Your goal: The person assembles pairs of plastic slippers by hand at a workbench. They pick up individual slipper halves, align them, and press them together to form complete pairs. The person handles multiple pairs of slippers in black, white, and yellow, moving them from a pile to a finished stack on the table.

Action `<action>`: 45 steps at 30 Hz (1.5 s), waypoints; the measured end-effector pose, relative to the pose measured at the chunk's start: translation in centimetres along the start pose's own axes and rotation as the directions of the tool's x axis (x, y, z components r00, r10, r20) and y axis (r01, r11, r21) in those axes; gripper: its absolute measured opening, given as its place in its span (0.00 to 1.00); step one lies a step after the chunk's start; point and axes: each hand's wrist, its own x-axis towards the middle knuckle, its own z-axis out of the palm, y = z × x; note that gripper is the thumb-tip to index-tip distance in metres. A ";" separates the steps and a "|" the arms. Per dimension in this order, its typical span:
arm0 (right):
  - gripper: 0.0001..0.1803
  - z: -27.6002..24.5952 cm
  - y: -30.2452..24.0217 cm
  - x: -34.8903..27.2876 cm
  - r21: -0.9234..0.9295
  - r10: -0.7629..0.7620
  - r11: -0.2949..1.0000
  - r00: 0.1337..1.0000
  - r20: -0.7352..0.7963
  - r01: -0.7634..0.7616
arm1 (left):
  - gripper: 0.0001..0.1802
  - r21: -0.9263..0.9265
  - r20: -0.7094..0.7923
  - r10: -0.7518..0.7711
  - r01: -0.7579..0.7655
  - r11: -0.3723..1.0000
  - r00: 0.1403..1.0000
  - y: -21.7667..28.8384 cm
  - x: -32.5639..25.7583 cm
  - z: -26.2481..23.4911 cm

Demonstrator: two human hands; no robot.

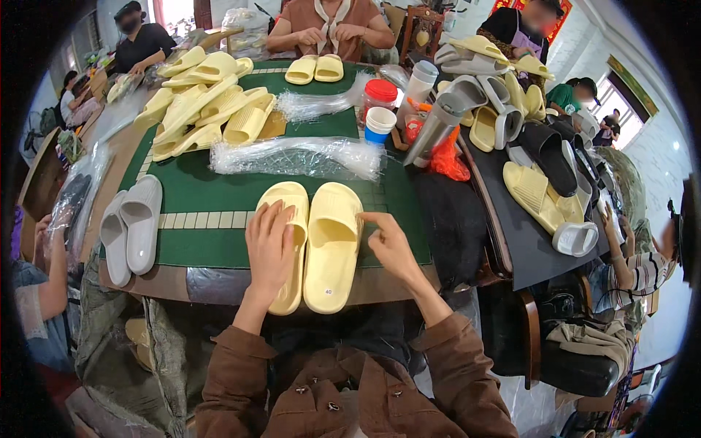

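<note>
Two pale yellow slide slippers lie side by side at the table's near edge, toes pointing away. On the left slipper (288, 193) rests my left hand (270, 237), its fingers stretched flat over the strap and hiding part of it. The right slipper (334, 241) has a small round sticker on its heel. My right hand (388, 241) is beside it, index finger extended to the outer side of the strap and the other fingers curled. Nothing shows in the right hand's grasp. To the left stands a grey slipper pair (140, 223).
Clear plastic bags (299, 158) lie across the green mat (197, 244). A yellow slipper pile (208, 106) is at the far left. Grey, black and yellow slippers (537, 186) fill the dark right table. Cups and a metal tumbler (437, 124) stand between. Other people sit around.
</note>
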 end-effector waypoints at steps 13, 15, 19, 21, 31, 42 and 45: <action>0.09 -5.0 -6.5 9.1 0.326 -0.212 0.887 0.915 -0.343 0.327 | 0.18 0.064 0.003 -0.049 0.048 0.997 0.999 1.7 -0.1 0.3; 0.09 -5.9 -10.8 9.9 0.440 -0.293 0.779 0.880 -0.374 0.446 | 0.19 0.064 -0.002 -0.044 0.044 0.997 0.999 1.5 -0.3 0.5; 0.09 -8.0 -17.2 9.8 0.428 -0.527 0.542 0.690 -0.497 0.723 | 0.20 0.049 -0.017 -0.044 0.045 0.998 0.999 1.4 -0.3 0.5; 0.09 -8.6 -17.1 9.3 0.442 -0.495 0.504 0.668 -0.555 0.741 | 0.21 0.049 -0.015 -0.042 0.042 0.998 0.999 1.5 -0.4 0.5; 0.10 -2.4 2.9 6.8 0.725 0.289 0.623 0.775 -0.561 0.293 | 0.24 0.059 -0.036 -0.064 0.066 0.996 0.997 3.5 -1.0 0.8; 0.09 0.0 9.3 9.2 0.016 -0.052 0.997 0.860 -0.508 0.069 | 0.30 0.040 -0.031 -0.045 0.047 0.998 0.998 4.8 -0.9 1.6; 0.08 1.3 7.2 9.2 0.010 -0.037 0.999 0.905 -0.423 0.045 | 0.32 -0.025 -0.038 -0.078 0.077 0.997 0.996 4.4 -1.3 1.5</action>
